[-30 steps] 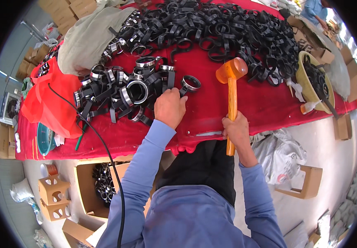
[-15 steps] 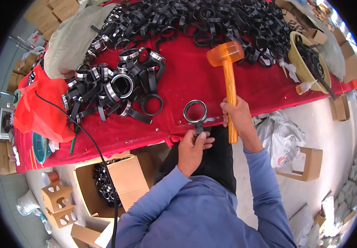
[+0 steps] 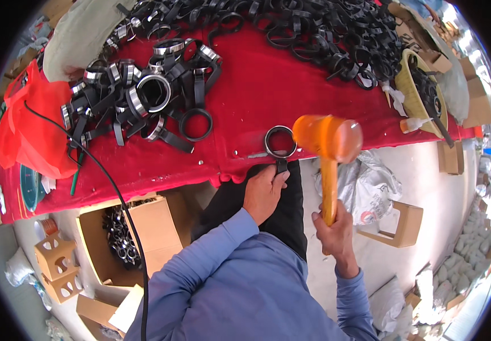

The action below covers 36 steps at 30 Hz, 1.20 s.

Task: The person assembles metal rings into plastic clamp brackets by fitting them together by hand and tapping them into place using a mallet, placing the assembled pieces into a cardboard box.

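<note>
My left hand (image 3: 263,193) is closed on the short handle of a black ring-shaped part (image 3: 269,149) with a metal rim, held at the front edge of the red-covered table (image 3: 240,102). Wrapped round the wooden handle of a mallet (image 3: 313,134) is my right hand (image 3: 336,232), right of the ring and lower than it. The mallet's translucent orange head is raised beside the ring, apart from it and slightly blurred. Left of the ring lies a pile of similar black parts with silver rims (image 3: 153,94).
Plain black rings with handles (image 3: 336,34) are heaped along the table's far side. A yellow basket (image 3: 409,74) sits at the right, a red bag (image 3: 32,128) at the left. A black cable (image 3: 115,184) hangs down past an open carton (image 3: 157,227) on the floor.
My right hand has drawn the mallet back down and to the right, its head now nearer and beside the ring. The left hand keeps its hold. The whole view has shifted a little.
</note>
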Available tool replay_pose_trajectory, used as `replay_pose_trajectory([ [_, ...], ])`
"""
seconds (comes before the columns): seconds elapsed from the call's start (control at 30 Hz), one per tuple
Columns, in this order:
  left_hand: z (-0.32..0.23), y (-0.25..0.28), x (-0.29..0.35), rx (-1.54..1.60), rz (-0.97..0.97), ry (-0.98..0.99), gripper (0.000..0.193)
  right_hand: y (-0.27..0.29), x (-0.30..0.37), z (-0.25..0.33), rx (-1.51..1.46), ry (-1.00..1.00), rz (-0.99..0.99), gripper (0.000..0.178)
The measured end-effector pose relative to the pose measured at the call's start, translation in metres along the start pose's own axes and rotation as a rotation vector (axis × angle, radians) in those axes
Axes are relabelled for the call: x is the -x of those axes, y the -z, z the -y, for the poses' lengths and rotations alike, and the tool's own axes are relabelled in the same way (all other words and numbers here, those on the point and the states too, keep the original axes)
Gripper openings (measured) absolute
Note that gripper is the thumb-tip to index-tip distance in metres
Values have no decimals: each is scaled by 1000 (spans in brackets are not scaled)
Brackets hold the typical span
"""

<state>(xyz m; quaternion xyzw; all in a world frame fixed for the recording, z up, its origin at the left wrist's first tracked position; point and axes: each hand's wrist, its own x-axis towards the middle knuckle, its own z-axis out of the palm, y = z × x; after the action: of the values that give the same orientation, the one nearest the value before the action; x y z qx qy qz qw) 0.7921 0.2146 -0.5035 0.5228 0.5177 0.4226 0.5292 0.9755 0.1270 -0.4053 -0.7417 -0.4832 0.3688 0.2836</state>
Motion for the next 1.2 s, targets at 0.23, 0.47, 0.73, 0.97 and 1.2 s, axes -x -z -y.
replay_pose_trajectory([
  [0.23,-8,5,-3,-82,23,-20,30,5,11,22,213,260,-15,26],
  [0.47,-1,1,-1,-82,-26,-73,29,9,10,40,285,297,24,19],
  [0.73,-1,3,-2,-118,-27,-72,33,15,6,67,404,425,-22,21],
  [0.97,-2,4,-2,-138,-7,-75,35,22,-3,35,553,352,35,19],
  [1.2,4,4,-2,-134,-15,-72,34,-3,17,-1,-106,6,-236,16],
])
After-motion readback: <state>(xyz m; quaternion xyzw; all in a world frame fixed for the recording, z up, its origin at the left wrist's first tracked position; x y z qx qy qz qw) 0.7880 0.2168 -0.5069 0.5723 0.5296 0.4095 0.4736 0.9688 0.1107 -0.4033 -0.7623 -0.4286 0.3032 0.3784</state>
